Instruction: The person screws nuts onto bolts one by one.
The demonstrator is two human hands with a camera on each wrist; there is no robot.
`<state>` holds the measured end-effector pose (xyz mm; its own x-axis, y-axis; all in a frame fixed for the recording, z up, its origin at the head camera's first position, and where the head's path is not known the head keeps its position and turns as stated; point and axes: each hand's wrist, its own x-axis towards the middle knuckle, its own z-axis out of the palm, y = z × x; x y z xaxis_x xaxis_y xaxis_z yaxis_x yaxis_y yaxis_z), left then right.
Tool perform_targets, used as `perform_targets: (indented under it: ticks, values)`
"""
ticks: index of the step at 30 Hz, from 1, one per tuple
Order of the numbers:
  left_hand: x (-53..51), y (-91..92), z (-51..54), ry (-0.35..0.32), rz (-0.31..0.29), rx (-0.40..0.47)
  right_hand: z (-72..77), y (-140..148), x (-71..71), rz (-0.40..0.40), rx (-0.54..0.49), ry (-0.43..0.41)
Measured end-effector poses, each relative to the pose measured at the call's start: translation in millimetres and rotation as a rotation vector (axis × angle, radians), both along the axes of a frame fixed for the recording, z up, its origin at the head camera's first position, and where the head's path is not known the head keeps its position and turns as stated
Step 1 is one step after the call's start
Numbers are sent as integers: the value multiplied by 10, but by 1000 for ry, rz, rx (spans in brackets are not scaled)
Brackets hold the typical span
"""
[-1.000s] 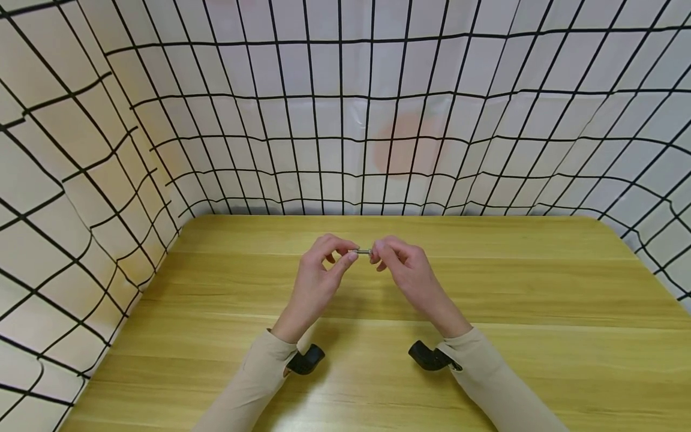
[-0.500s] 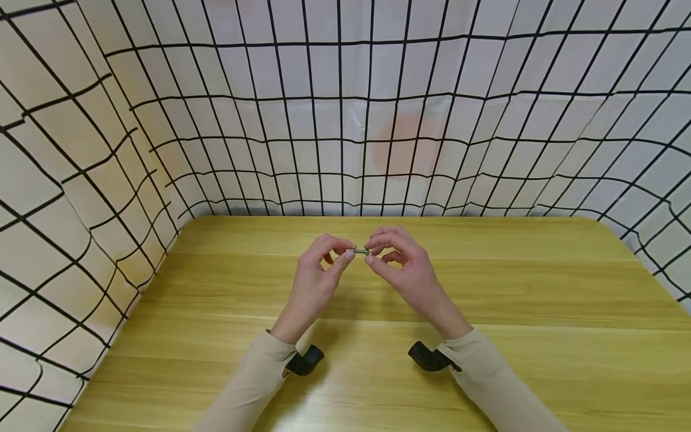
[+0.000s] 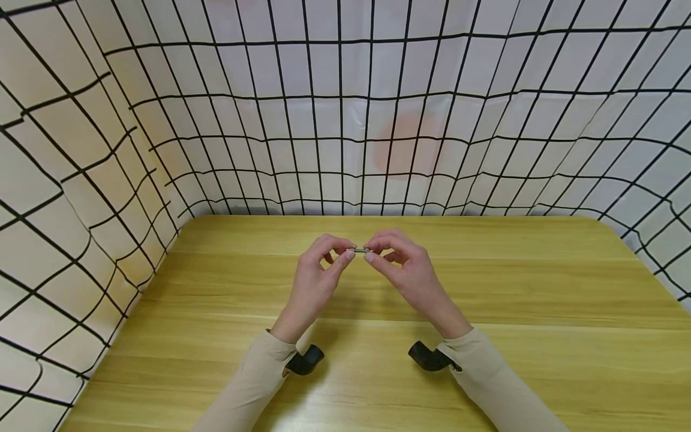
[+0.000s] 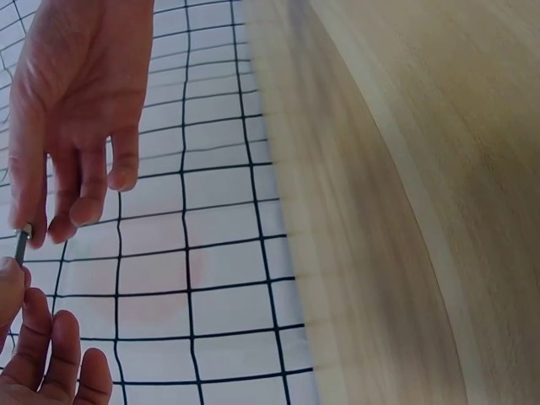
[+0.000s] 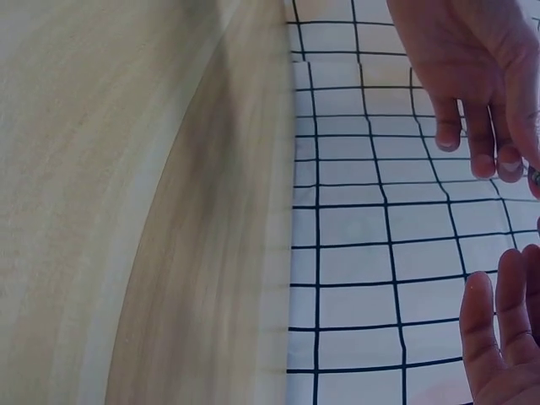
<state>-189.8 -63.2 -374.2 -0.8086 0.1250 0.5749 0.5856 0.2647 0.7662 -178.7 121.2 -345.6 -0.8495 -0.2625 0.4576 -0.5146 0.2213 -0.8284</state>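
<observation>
A thin metal bolt-like piece (image 3: pixel 360 250) lies roughly level between both hands, raised over the tabletop. My left hand (image 3: pixel 315 273) pinches its left end with thumb and forefinger. At the right end, a wider head is held between thumb and forefinger of my right hand (image 3: pixel 412 273). In the left wrist view, the grey shaft (image 4: pixel 21 245) spans from my left hand (image 4: pixel 51 359) at the bottom to my right hand (image 4: pixel 80 101) above. In the right wrist view, my left hand (image 5: pixel 481 76) is above my right hand (image 5: pixel 502 337); most of the piece is out of frame.
The wooden table (image 3: pixel 345 372) extends under both arms. Beyond its far edge stands a white wall covered by black netting (image 3: pixel 340 96), which also runs along the left and right sides. A black curved part (image 3: pixel 306 360) juts from the left cuff, another (image 3: pixel 429 356) from the right.
My right hand's fingers, bunched at the piece's end a second ago, have spread, with thumb and forefinger now either side of its head. The left hand and the piece shifted slightly left.
</observation>
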Motion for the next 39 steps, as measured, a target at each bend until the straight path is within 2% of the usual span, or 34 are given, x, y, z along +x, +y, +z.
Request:
perform_targets:
  ticks: [7,14,17,30,36,39]
  values:
    - [0,-6,-4,12,-16,16,-19,-4,0,-9,-10,-31]
    - [11,2,-5,7,-20,3,-292,58,-168,31,-68,-56]
    - [17,7,-8,-1,-20,-4,-318,58,-178,43,-92,-59]
    - [5,-1,0,14,-14,7,-308,60,-187,32,-75,-109]
    - [-7,-6,-10,21,-10,28,-273,74,-185,23,-47,-22]
    - [-10,-5,-14,20,-10,26,-186,50,-126,35,-38,27]
